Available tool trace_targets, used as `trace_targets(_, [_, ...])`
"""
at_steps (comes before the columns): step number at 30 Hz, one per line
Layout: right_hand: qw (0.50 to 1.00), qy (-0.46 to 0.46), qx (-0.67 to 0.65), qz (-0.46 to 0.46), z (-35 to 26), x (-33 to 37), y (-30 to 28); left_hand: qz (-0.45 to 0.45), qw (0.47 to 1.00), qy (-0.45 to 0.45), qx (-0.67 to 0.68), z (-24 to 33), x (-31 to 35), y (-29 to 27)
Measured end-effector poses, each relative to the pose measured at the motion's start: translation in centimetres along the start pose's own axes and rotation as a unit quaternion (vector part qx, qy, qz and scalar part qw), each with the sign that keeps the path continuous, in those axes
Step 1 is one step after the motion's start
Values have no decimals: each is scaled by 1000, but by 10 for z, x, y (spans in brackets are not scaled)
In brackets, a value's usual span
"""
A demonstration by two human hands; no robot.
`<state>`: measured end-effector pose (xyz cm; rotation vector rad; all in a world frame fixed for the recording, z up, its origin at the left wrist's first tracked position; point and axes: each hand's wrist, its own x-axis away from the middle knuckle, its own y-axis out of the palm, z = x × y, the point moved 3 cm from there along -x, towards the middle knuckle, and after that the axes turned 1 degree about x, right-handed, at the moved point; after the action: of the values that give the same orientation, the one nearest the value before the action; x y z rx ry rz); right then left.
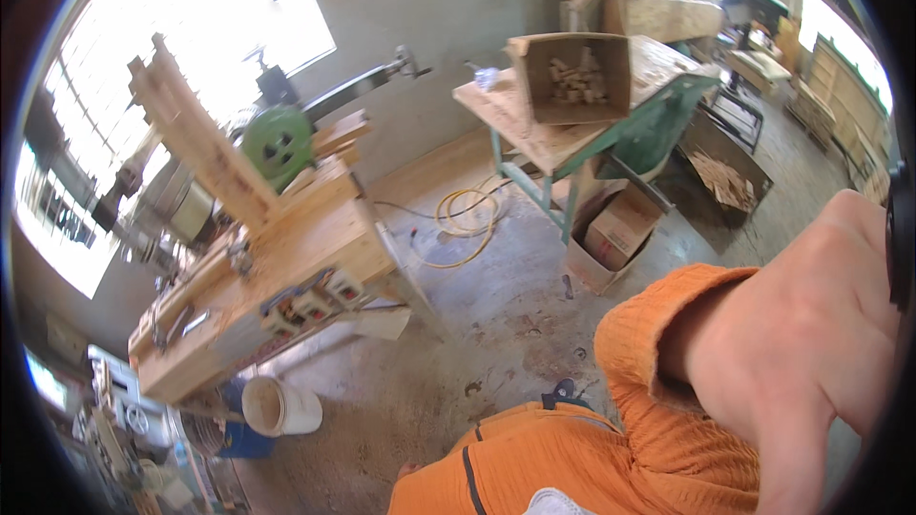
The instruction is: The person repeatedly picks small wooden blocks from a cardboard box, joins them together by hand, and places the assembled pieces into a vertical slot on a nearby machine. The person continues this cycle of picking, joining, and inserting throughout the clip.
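My right hand (pixel 801 324) is raised close to the camera at the right edge, its back showing below an orange cuff. The fingers run past the rim, beside a dark curved edge (pixel 898 238), so whether they grip anything is hidden. At the left side of my orange clothing (pixel 525 458) a small patch of skin shows, probably my left hand (pixel 407 469). Too little of it is visible to make out its fingers. A wooden workbench (pixel 324 243) with a green round machine part (pixel 278 147) and a row of switches (pixel 313 303) stands to the left.
Ahead, a green-legged table (pixel 482 107) carries an open cardboard box (pixel 534 86) of small wood pieces. Under it sits another carton (pixel 615 234). A yellow hose (pixel 458 265) lies coiled on the floor. A white bucket (pixel 303 412) stands below the bench; a scrap bin (pixel 754 176) is further right.
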<state>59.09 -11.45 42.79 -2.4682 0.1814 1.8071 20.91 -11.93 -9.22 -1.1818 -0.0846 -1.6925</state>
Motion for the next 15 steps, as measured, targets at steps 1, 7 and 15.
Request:
trace_targets(1, [1000, -6, 14, 5, -22, 5, 2, -6, 1000, 7, -28, 16, -8, 4])
trace_targets(7, [995, -42, 78, 45, -139, 34, 20, -47, 979, 128, -151, 121, -57, 61])
trace_targets(15, [982, -66, 144, 106, -218, 62, 24, -161, 963, 164, -140, 269, -101, 155])
